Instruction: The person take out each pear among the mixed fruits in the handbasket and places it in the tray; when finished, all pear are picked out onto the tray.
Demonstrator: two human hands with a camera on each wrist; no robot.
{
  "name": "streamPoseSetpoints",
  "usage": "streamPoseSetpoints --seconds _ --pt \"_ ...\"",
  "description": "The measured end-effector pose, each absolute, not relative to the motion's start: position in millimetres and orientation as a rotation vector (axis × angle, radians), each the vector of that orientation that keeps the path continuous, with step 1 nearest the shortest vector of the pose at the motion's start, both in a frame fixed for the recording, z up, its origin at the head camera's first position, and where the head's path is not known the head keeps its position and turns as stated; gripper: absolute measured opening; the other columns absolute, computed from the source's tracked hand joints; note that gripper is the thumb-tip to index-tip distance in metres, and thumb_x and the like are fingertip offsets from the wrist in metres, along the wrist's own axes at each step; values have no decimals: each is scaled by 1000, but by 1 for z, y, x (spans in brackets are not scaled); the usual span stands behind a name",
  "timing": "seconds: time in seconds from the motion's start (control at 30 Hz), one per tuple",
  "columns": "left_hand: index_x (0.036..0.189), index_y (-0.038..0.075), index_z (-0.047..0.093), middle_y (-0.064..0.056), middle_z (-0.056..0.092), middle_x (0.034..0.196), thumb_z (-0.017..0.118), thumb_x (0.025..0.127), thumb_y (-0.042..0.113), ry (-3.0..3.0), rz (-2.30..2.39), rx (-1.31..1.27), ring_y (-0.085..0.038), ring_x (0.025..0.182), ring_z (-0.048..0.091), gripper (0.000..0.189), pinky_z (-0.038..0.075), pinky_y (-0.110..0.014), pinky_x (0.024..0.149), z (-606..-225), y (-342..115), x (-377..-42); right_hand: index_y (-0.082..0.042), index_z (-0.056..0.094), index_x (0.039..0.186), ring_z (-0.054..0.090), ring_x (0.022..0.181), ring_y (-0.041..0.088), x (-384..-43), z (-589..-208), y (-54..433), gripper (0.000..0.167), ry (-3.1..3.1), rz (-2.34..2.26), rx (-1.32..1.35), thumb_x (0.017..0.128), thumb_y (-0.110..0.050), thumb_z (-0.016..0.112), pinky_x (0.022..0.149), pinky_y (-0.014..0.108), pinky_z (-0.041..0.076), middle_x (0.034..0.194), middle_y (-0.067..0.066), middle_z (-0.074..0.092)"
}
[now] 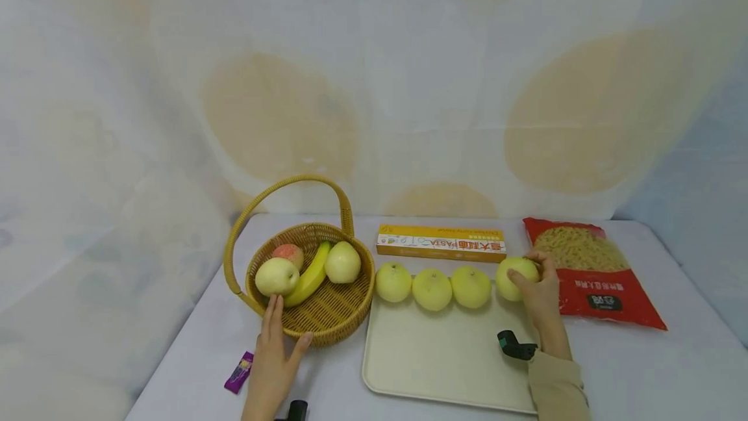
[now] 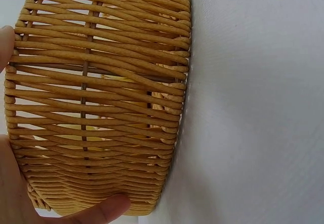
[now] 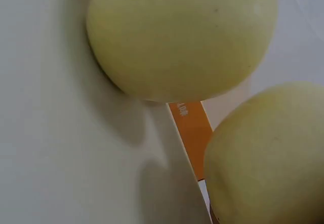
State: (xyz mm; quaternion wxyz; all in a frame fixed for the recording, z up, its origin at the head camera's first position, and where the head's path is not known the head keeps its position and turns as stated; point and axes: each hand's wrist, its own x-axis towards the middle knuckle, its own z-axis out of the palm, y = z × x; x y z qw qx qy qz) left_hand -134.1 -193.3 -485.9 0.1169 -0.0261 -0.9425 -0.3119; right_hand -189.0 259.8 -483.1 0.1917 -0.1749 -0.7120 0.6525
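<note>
My left hand [image 1: 273, 359] rests against the near-left rim of the wicker basket [image 1: 336, 335], fingers straight and thumb spread. The left wrist view shows the thumb [image 2: 109, 209] against its outer weave. In the basket are two pale pears [image 1: 277, 277], a banana [image 1: 310, 278] and a reddish peach [image 1: 289, 253]. My right hand [image 1: 540, 288] grips a round yellow pear [image 1: 514, 279] at the tray's far right corner. Three similar pears [image 1: 432, 290] line the far edge of the cream tray [image 1: 444, 356]. Two pears [image 3: 182, 36] loom close in the right wrist view.
Behind the pears lies an orange-and-white pasta box [image 1: 441, 243]. A red bag of pasta [image 1: 593, 275] lies right of the tray, beside my right hand. Left of my left hand is a small purple packet [image 1: 239, 372]. The basket's tall handle [image 1: 292, 179] arches above its far-left side.
</note>
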Motion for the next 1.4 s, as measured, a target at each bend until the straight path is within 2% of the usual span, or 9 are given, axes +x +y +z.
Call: streamPoseSetpoints --seconds 0.2,0.3,0.47,0.67,0.83,1.03,1.2,1.3,1.4 --pt "157 12 9 -16 10 163 60 96 36 -2761 -927 -65 -54 138 27 84 30 -73 102 -487 -192 -135 -4 47 93 42 96 4 -192 -487 259 16 -1977 1815 -427 87 4 60 86 12 33 93 -11 46" --pt "157 12 8 -16 10 163 59 96 37 -2765 -928 -57 -54 139 26 83 30 -73 103 -488 -192 -134 -6 51 90 45 95 4 -192 -487 259 12 -1961 1831 -435 89 1 60 86 14 33 89 -13 49" --pt "157 13 8 -16 10 163 59 96 36 -2763 -932 -59 -53 139 26 83 29 -73 103 -489 -192 -134 -12 57 96 52 87 2 -189 -483 260 6 -1799 1956 -488 95 -6 57 78 9 42 87 -13 55" --pt "157 12 8 -15 10 163 59 96 36 -2764 -926 -59 -54 138 28 83 29 -74 102 -488 -191 -134 -6 59 98 60 81 3 -184 -469 259 5 -1584 1984 -375 97 -5 55 74 10 52 88 -7 61" --pt "157 11 9 -16 10 163 60 96 36 -2763 -914 -60 -54 137 28 83 30 -73 102 -487 -192 -134 -6 62 97 62 85 5 -179 -450 250 9 -1523 1944 -175 97 -2 53 76 12 54 91 -4 64" --pt "157 11 9 -17 11 162 60 95 36 -2768 -905 -54 -54 137 28 83 31 -73 102 -485 -193 -133 -8 63 99 63 93 4 -178 -431 218 21 -1574 1961 141 95 7 48 80 13 53 99 -6 67" --pt "157 11 9 -17 10 162 60 95 36 -2773 -904 -52 -54 137 28 84 31 -73 102 -485 -194 -133 6 57 111 62 107 3 -180 -427 176 19 -1694 2046 533 95 9 46 88 17 53 116 -7 65" --pt "157 12 9 -17 11 163 60 95 36 -2765 -913 -61 -54 138 26 84 30 -72 103 -486 -195 -134 15 49 120 60 113 2 -181 -428 144 26 -1806 2138 666 96 5 48 91 24 55 123 -10 62" --pt "157 12 10 -16 11 163 61 95 36 -2755 -933 -68 -52 140 24 84 29 -71 105 -488 -194 -136 16 46 126 59 118 7 -183 -429 116 34 -1921 2213 725 96 1 51 93 27 55 131 1 59"
